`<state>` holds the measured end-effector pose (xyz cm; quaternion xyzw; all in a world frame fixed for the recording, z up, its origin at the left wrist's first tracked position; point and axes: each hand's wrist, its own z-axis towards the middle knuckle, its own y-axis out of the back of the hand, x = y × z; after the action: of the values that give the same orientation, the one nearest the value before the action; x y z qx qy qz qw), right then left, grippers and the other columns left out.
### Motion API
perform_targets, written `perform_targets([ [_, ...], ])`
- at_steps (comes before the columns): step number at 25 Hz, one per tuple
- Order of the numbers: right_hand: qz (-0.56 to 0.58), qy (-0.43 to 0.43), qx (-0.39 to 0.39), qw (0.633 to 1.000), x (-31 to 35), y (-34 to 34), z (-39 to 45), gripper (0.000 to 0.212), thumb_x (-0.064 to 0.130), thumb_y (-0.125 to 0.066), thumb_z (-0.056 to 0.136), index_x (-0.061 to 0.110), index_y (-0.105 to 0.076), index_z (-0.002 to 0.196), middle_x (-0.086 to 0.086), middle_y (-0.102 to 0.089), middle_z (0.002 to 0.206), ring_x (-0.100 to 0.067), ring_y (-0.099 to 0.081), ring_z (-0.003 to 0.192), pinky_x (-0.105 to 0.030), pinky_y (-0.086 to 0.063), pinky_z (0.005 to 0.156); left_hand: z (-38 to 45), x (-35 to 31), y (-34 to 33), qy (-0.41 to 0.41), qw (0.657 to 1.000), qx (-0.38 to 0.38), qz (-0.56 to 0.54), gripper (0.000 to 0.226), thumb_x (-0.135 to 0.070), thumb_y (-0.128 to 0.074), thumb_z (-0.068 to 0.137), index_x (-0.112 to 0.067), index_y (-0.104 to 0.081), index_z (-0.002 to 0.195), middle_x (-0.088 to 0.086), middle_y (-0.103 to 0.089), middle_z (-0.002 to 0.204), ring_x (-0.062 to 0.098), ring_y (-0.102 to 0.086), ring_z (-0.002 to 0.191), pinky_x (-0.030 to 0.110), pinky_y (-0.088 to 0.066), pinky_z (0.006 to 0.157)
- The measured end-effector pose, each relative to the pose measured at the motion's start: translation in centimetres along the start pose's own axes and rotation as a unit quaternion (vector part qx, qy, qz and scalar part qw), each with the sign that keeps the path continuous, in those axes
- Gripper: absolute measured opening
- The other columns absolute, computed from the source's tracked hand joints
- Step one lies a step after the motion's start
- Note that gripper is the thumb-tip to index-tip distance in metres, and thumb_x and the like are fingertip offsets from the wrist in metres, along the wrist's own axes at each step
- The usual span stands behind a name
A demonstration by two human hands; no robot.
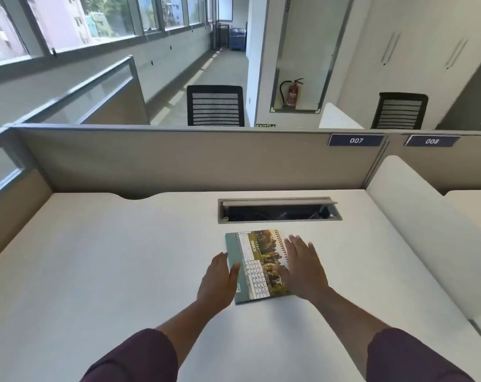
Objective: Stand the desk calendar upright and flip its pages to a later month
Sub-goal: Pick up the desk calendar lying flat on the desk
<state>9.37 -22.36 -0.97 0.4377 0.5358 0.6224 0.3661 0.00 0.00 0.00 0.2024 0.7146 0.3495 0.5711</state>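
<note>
Lying flat on the white laminate desk (109, 257), just in front of the grey recessed cable tray (279, 210): the green-backed, spiral-bound desk calendar (251, 267), March page up, wire binding along its right edge. Flanking it, both hands, spread flat and gripping nothing. Left hand (218, 279) against the calendar's left border, thumb touching the green edge. Right hand (302, 267) over the spiral side, thumb on the photo strip; possibly pressing rather than hovering, hard to tell from this angle. Still to do: standing it up, then flipping pages. Risks from here: sliding across the smooth top instead of lifting if pushed only from one side; folded base failing to splay, so toppling flat again; loose pages fanning off the wire if raised by the page edge; a shove forward tipping it into the open tray.
</note>
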Motion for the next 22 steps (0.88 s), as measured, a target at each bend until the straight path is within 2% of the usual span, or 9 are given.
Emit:
perform_targets([
  [3,0.158,-0.073,0.100,0.980,-0.5,-2.4,-1.6,0.081,0.051,-0.060,0.095,0.015,-0.029,0.161,-0.007,-0.037,0.167,-0.026,-0.036,0.152,-0.044,-0.035,0.123,-0.9,0.3,-2.8,0.076,0.992,0.019,-0.102,0.061,-0.047,-0.034,0.104,-0.005,-0.044,0.147,0.014,-0.052,0.149,0.026,-0.049,0.135,0.028,-0.037,0.108],
  [6,0.253,-0.134,0.107,0.952,-0.4,-4.2,-2.8,0.076,0.041,-0.070,0.090,0.019,-0.038,0.156,-0.004,-0.050,0.153,-0.024,-0.049,0.139,-0.044,-0.048,0.111,-1.2,0.5,-5.0,0.130,0.979,0.038,-0.155,0.056,-0.048,-0.033,0.104,-0.007,-0.055,0.135,0.014,-0.062,0.136,0.027,-0.059,0.121,0.040,-0.048,0.104],
  [11,0.330,-0.228,0.066,0.914,0.1,-4.8,-2.3,0.059,0.020,-0.071,0.084,0.012,-0.052,0.139,-0.007,-0.060,0.139,-0.028,-0.059,0.125,-0.047,-0.055,0.101,-1.1,0.7,-6.1,0.155,0.967,0.024,-0.200,0.047,-0.045,-0.036,0.104,-0.009,-0.063,0.117,0.011,-0.067,0.120,0.027,-0.062,0.112,0.047,-0.051,0.099],
  [15,0.473,-0.326,0.087,0.814,-0.7,-4.0,-1.2,0.077,0.021,-0.075,0.085,0.010,-0.042,0.155,-0.007,-0.062,0.132,-0.025,-0.064,0.106,-0.036,-0.047,0.090,-0.5,0.6,-6.1,0.192,0.963,0.019,-0.186,0.047,-0.049,-0.036,0.103,-0.010,-0.061,0.098,0.011,-0.065,0.111,0.028,-0.064,0.103,0.039,-0.051,0.090],
  [16,0.495,-0.341,0.095,0.793,-1.0,-3.7,-1.0,0.071,0.023,-0.077,0.083,0.009,-0.051,0.148,-0.010,-0.064,0.123,-0.022,-0.064,0.093,-0.034,-0.043,0.085,-0.4,0.7,-5.9,0.207,0.961,0.023,-0.183,0.048,-0.051,-0.037,0.102,-0.009,-0.061,0.097,0.010,-0.066,0.108,0.027,-0.065,0.099,0.037,-0.049,0.084],
  [17,0.508,-0.349,0.101,0.781,-1.4,-3.6,-0.7,0.055,0.026,-0.079,0.075,0.011,-0.066,0.126,-0.012,-0.065,0.105,-0.020,-0.059,0.077,-0.033,-0.039,0.079,-0.3,0.8,-5.8,0.221,0.957,0.023,-0.184,0.049,-0.051,-0.038,0.101,-0.009,-0.062,0.095,0.009,-0.067,0.103,0.024,-0.065,0.093,0.035,-0.048,0.078],
  [19,0.540,-0.348,0.110,0.758,-2.1,-3.6,-0.5,0.026,0.030,-0.078,0.065,0.010,-0.065,0.077,-0.012,-0.055,0.073,-0.023,-0.046,0.063,-0.033,-0.033,0.069,0.0,1.0,-5.2,0.239,0.950,0.031,-0.196,0.047,-0.050,-0.044,0.099,-0.007,-0.059,0.087,0.012,-0.069,0.095,0.020,-0.059,0.079,0.033,-0.044,0.070],
  [20,0.556,-0.345,0.106,0.748,-2.1,-3.4,-0.6,0.025,0.027,-0.079,0.071,0.005,-0.066,0.072,-0.014,-0.059,0.070,-0.025,-0.050,0.065,-0.032,-0.036,0.067,0.1,1.1,-5.0,0.247,0.946,0.035,-0.208,0.044,-0.049,-0.048,0.098,-0.008,-0.058,0.088,0.016,-0.070,0.098,0.020,-0.058,0.079,0.033,-0.045,0.070],
  [22,0.591,-0.320,0.098,0.734,-1.7,-3.3,-0.6,0.012,0.016,-0.074,0.091,0.005,-0.077,0.093,-0.013,-0.075,0.085,-0.026,-0.063,0.073,-0.031,-0.046,0.068,0.2,1.3,-4.6,0.271,0.925,0.045,-0.262,0.045,-0.050,-0.053,0.096,-0.006,-0.054,0.104,0.015,-0.068,0.107,0.022,-0.063,0.092,0.037,-0.053,0.080],
])
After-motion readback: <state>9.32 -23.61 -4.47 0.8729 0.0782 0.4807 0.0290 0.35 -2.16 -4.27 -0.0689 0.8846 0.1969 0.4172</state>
